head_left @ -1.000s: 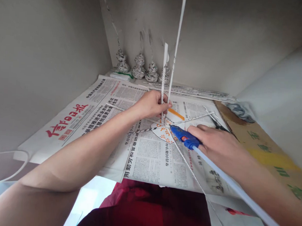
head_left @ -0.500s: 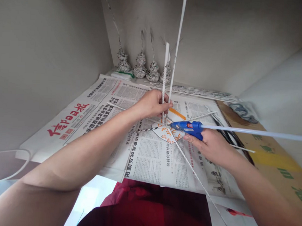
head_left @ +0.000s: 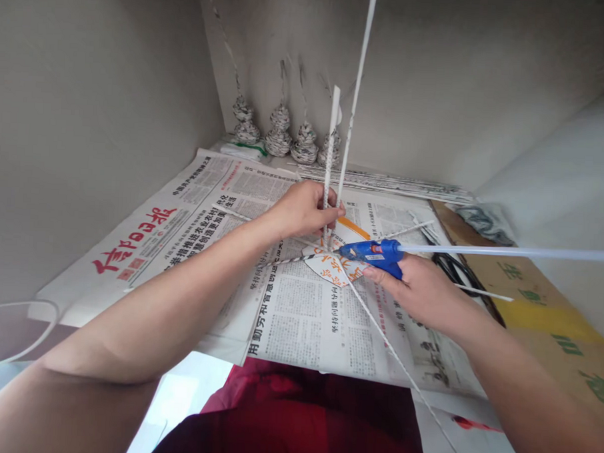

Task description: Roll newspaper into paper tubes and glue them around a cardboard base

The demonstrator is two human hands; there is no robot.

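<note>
Gripped in my right hand is a blue glue gun, its nozzle pointing left at the middle of a white card disc with orange writing. A long translucent glue stick runs out of the gun's back to the right. My left hand is closed around upright rolled-paper sticks, pinching them just above the disc. Another tall paper stick rises beside them. More paper sticks, such as a speckled one, spread outward from the disc. The nozzle tip meets the sticks' base; any glue there is too small to see.
Newspaper sheets cover the table. Several woven paper gourds stand along the back wall, beside a bundle of paper sticks. At right lie a cardboard sheet, a black cable and a crumpled plastic bag.
The glue gun's rear and the glue stick have tilted up slightly, with my right hand shifting a little left. My left hand keeps its hold on the upright sticks.
</note>
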